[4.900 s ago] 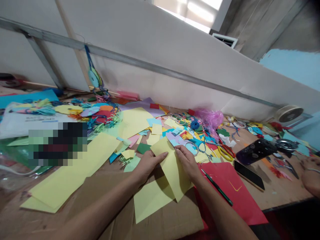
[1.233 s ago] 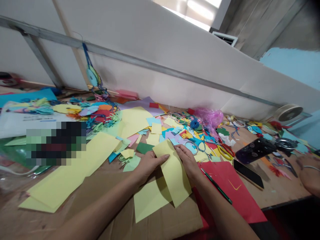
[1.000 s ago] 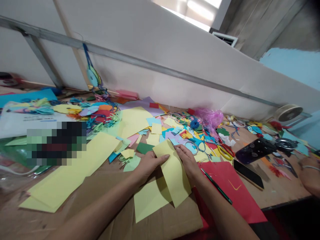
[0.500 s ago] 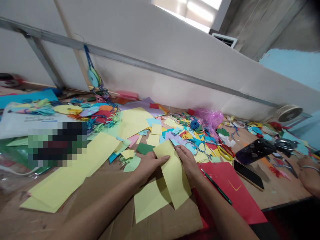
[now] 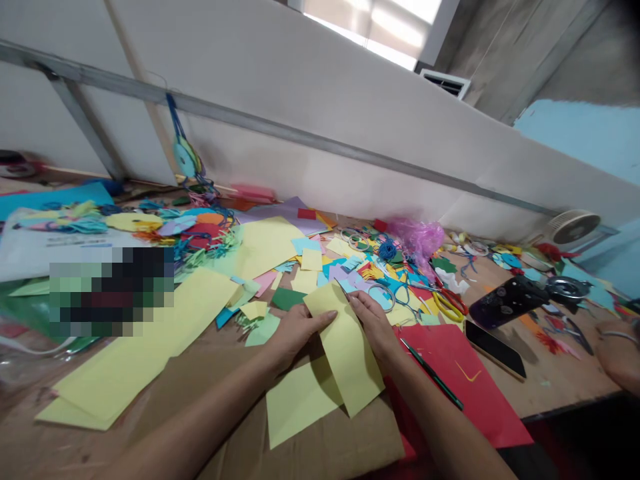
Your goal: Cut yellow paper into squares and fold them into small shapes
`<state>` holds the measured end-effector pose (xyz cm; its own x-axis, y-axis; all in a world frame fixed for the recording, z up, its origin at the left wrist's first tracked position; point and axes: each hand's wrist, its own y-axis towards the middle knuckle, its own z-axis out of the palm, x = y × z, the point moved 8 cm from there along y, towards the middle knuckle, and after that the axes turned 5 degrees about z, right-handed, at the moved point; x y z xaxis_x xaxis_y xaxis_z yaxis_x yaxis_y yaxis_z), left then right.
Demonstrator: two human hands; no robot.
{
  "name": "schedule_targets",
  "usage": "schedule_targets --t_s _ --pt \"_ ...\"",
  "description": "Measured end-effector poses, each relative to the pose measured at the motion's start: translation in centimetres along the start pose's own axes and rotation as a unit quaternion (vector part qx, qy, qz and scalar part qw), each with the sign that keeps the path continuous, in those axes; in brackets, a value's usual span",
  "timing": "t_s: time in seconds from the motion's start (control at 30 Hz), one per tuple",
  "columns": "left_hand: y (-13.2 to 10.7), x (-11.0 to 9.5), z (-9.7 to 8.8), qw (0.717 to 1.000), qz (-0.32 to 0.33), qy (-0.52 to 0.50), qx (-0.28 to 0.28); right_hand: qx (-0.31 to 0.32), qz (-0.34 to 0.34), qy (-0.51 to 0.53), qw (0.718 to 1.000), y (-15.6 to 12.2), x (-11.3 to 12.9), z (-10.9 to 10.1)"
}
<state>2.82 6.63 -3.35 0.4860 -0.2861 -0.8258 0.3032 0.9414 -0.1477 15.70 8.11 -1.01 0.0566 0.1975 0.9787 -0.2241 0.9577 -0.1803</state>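
Observation:
A narrow folded strip of yellow paper (image 5: pixel 346 353) lies slantwise on the brown card (image 5: pixel 345 443) in front of me. My left hand (image 5: pixel 295 330) grips its left edge near the top, fingers closed on the fold. My right hand (image 5: pixel 374 325) holds the right edge, fingers pressed down along the paper. A second yellow sheet (image 5: pixel 295 400) lies partly under the strip. A red sheet (image 5: pixel 465 390) with a green pencil (image 5: pixel 433 380) on it lies just right of my right wrist.
Large yellow sheets (image 5: pixel 145 340) lie to the left. Coloured paper scraps, rings and scissors (image 5: pixel 450 303) crowd the far table. A black phone (image 5: pixel 495 339), a dark glue gun (image 5: pixel 510 300) and a small fan (image 5: pixel 575 227) are at the right. Another person's arm (image 5: pixel 617 347) rests at the right edge.
The yellow strip has become narrower since the earliest frame, folded in on itself. Both hands have stayed on its upper edges with only slight shifts.

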Motion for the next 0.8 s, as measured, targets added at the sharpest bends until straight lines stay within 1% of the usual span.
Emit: schedule_targets --t_s 0.2,0.37,0.6,0.8 --pt "0.13 0.40 -0.04 1.000 -0.001 -0.008 0.013 -0.003 0.005 -0.002 1.000 -0.08 0.05 0.09" --pt "0.28 0.48 -0.25 1.000 -0.001 0.001 0.004 -0.006 0.003 -0.002 1.000 -0.16 0.02 0.09" --pt "0.14 0.29 -0.17 1.000 0.003 0.002 0.001 -0.002 -0.001 0.005 1.000 -0.21 0.05 0.20" --pt "0.38 0.57 -0.43 1.000 0.000 0.005 0.003 -0.012 -0.005 0.005 1.000 -0.20 -0.04 0.08"
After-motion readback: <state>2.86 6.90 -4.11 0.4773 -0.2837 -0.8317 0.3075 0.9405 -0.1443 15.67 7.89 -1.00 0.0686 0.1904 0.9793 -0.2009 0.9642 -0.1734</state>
